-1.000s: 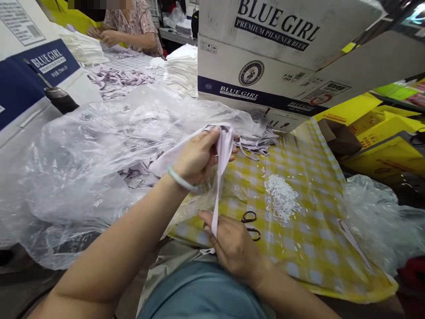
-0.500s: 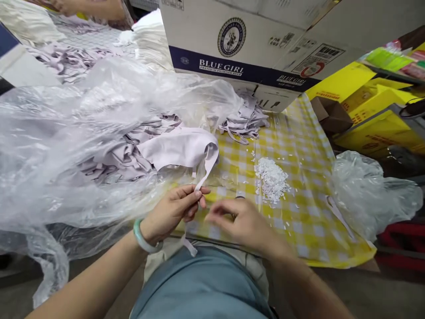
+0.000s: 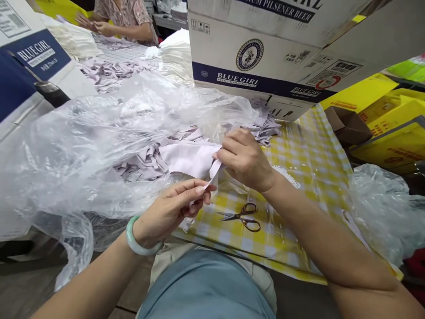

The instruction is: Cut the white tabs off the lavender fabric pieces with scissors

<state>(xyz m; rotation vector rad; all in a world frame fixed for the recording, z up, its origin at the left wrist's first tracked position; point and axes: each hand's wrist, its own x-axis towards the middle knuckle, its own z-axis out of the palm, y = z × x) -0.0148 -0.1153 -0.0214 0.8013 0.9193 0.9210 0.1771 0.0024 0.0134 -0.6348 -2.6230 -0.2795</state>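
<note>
A pale lilac fabric piece (image 3: 191, 157) with a narrow strap lies on the heap in front of me. My left hand (image 3: 181, 199), with a green bangle at the wrist, pinches the strap (image 3: 215, 169) low down. Higher up, where the strap meets the wider cloth, my right hand (image 3: 244, 157) grips it with fingers closed. Below my right hand, scissors (image 3: 242, 217) with brown handles rest on the yellow checked tablecloth (image 3: 308, 248). Small white pieces (image 3: 287, 176) lie in a pile, partly hidden by my right forearm.
Clear plastic sheeting (image 3: 76, 146) covers much of the left side over more lilac cloth (image 3: 146, 161). A large beer carton (image 3: 229, 57) stands at the back, another carton (image 3: 43, 57) at left. A plastic bag (image 3: 381, 204) sits right. Across the table are a co-worker's hands (image 3: 99, 26).
My right hand has moved up and left from the tablecloth onto the strap, uncovering the scissors. My left hand still pinches the strap. The view has shifted, bringing the co-worker's hands into sight.
</note>
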